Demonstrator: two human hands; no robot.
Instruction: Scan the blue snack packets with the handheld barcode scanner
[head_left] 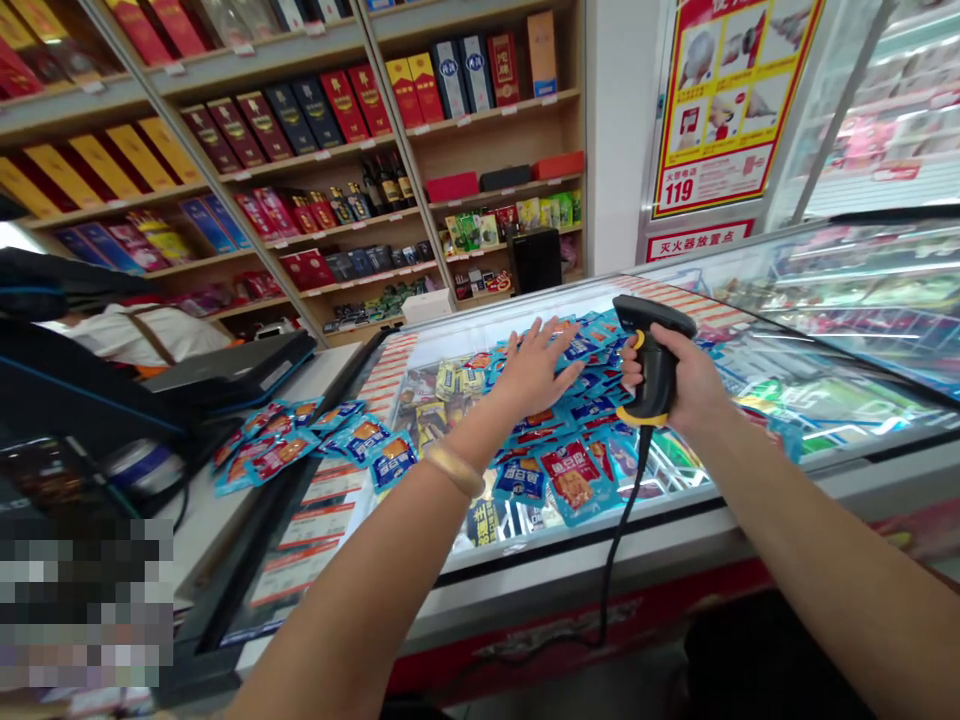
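My left hand (538, 368) is spread, palm down, over the far left part of a heap of small blue and red snack packets (577, 475) on a glass-topped freezer (442, 345). Nothing shows in its grip; whether it touches the packets I cannot tell. Wrapped round the handle of a black and yellow barcode scanner (654, 365) is my right hand (686, 375), above the heap's right side. The scanner's cable hangs down over the freezer's front edge. A second, smaller group of packets (274, 445) lies to the left, some across the freezer's edge.
Behind the freezer stand shelves (322, 155) of boxes and bottles. Dark counter equipment (232, 370) is at the left, with part of a person in white (161, 335) behind it. A red and yellow poster (731, 100) hangs at the back right.
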